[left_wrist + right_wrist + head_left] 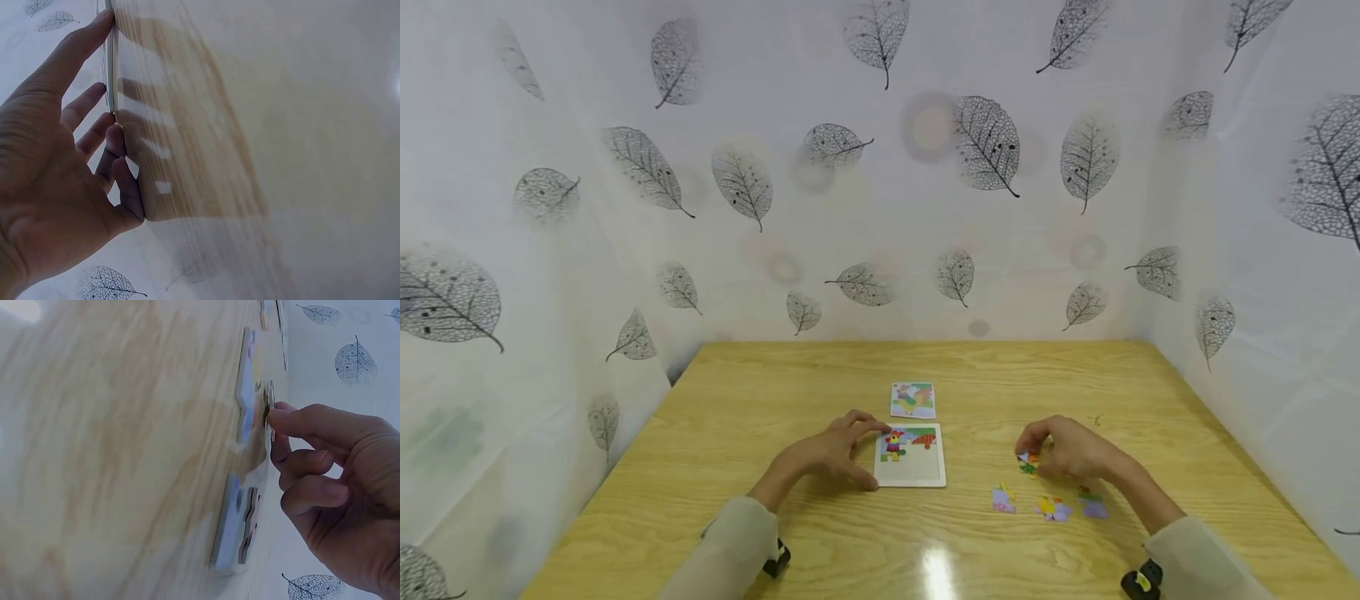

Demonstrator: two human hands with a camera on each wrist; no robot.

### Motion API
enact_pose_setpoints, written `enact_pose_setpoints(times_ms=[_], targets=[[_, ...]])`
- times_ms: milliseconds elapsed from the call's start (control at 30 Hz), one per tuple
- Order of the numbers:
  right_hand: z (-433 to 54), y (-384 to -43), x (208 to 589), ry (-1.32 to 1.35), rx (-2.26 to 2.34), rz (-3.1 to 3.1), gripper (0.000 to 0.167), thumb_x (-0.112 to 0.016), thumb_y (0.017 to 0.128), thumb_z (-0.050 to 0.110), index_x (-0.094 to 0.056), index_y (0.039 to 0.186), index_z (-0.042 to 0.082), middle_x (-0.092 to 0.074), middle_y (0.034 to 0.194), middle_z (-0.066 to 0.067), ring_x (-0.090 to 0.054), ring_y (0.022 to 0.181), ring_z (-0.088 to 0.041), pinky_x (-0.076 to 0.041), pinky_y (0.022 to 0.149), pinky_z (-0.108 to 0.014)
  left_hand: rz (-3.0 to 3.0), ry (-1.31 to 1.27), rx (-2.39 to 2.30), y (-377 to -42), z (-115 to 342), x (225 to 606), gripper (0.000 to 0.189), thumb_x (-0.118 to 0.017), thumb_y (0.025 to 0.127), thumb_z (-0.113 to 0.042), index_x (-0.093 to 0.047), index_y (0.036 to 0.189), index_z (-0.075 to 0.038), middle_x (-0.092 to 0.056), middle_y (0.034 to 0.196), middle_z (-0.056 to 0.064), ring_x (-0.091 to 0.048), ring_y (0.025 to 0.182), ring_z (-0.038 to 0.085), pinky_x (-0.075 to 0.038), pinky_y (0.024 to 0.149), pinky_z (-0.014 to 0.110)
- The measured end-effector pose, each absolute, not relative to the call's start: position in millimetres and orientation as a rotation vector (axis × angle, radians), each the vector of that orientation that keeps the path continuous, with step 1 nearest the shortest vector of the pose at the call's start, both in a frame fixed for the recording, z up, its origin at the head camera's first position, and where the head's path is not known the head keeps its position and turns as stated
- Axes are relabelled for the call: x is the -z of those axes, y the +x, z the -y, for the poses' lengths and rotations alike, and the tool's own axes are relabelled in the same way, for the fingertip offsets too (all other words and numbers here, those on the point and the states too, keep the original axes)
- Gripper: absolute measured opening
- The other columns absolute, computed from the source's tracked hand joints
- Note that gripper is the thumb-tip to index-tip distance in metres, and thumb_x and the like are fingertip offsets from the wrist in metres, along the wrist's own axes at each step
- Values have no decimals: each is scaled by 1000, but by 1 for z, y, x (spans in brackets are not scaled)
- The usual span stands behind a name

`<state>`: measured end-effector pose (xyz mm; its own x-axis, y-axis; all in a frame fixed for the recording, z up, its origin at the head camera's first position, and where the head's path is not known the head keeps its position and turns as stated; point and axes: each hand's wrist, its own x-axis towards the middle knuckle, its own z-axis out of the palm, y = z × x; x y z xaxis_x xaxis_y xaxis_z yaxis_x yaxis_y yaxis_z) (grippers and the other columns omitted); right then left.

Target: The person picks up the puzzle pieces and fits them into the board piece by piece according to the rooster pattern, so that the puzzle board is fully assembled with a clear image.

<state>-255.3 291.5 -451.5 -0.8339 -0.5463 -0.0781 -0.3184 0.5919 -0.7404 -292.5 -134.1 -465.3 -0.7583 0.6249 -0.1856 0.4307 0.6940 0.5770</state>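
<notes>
Plainly, the right hand pinched a printed jigsaw piece between thumb and fingertip, closed to its thickness, just beyond the loose jigsaw pieces on the wood-grain table. The left hand lay spread wide, thumb and finger touching the left edge of the partly filled puzzle tray, not wrapped around it; the picture card sat behind. The piece looked light, stiff and thin, probably smooth on top, its narrow tabs likeliest to bend; opposite edges seemed the best hold. The right wrist view showed the pieces' thickness and the pinch, which the head view partly hid; only the head view laid out their printed faces clearly.
</notes>
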Motion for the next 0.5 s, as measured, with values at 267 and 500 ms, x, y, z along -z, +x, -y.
enact_pose_setpoints(times_ms=[267,500], targets=[[-275,-263,447,-682,1238,-2441,26,-76,89,0,-71,114,5,-64,111,-15,-55,75,-17,-48,59,-27,-2527,823,-737,-292,134,466,87,-90,79,-42,-48,154,-24,-33,159,7,-31,146,39,-35,113,68],[-250,-272,438,-686,1317,-2412,25,-75,91,5,-71,115,7,-65,114,-17,-33,54,-8,-36,50,-23,-2538,823,-720,-291,134,464,86,-89,80,-41,-48,153,-24,-32,159,8,-30,147,40,-35,113,69]])
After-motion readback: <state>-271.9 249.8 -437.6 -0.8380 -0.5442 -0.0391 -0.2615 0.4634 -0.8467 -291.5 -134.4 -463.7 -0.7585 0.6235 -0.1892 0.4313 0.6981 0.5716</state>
